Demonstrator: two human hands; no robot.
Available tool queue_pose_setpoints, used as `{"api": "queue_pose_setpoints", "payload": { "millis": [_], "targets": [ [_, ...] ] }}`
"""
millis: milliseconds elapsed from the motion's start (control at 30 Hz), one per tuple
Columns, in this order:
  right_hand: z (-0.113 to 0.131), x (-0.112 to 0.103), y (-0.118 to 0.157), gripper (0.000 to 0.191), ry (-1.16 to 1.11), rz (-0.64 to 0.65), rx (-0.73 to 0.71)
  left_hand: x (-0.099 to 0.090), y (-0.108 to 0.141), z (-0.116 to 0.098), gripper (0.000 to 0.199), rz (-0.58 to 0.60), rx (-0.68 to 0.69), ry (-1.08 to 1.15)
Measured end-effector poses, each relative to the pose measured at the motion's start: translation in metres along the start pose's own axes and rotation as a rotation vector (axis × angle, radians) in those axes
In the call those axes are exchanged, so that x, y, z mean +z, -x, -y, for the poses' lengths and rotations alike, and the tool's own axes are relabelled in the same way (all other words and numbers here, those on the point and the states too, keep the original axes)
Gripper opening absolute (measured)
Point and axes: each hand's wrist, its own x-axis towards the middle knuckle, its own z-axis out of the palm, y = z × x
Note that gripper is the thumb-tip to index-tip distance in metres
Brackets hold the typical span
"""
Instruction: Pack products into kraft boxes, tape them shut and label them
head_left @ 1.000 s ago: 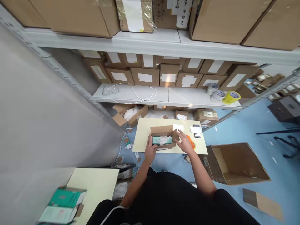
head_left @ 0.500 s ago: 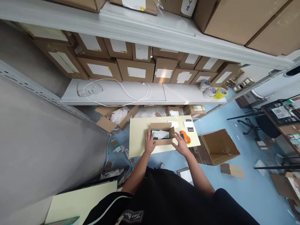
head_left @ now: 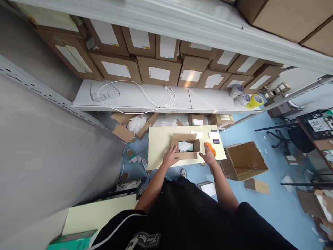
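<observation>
The person is wearing a black top (head_left: 192,215) with short sleeves, the left sleeve (head_left: 122,222) showing toward seven o'clock and the right sleeve (head_left: 251,215) between four and five. A thin white line (head_left: 114,229) is curving across the left one; whether it is trim or a cord is unclear. Near six o'clock a dark patch (head_left: 148,239) is bearing pale slanted lettering that begins "Time", with a pale strip (head_left: 131,243) lying beside it. Toward five o'clock a grey-and-white shoe (head_left: 183,173) is peeking out.
</observation>
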Motion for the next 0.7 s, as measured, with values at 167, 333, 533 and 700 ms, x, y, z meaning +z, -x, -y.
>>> {"api": "queue_pose_setpoints", "payload": {
  "millis": [167, 333, 533, 700],
  "targets": [
    [-0.002, 0.007, -0.02, 0.084, -0.031, 0.023, 0.015, 0.016, -0.003, 0.001, 0.109, 0.088, -0.043, -0.067],
    [0.006, 0.025, -0.026, 0.083, -0.154, 0.161, -0.134, 0.01, -0.008, 0.001, 0.101, 0.123, -0.019, 0.048],
    [-0.007, 0.031, -0.03, 0.085, -0.222, 0.257, -0.228, 0.002, -0.02, -0.02, 0.081, 0.145, -0.085, 0.061],
    [-0.024, 0.031, -0.042, 0.047, -0.277, 0.054, -0.115, 0.017, -0.022, -0.047, 0.069, -0.071, -0.217, 0.015]
  ]
}}
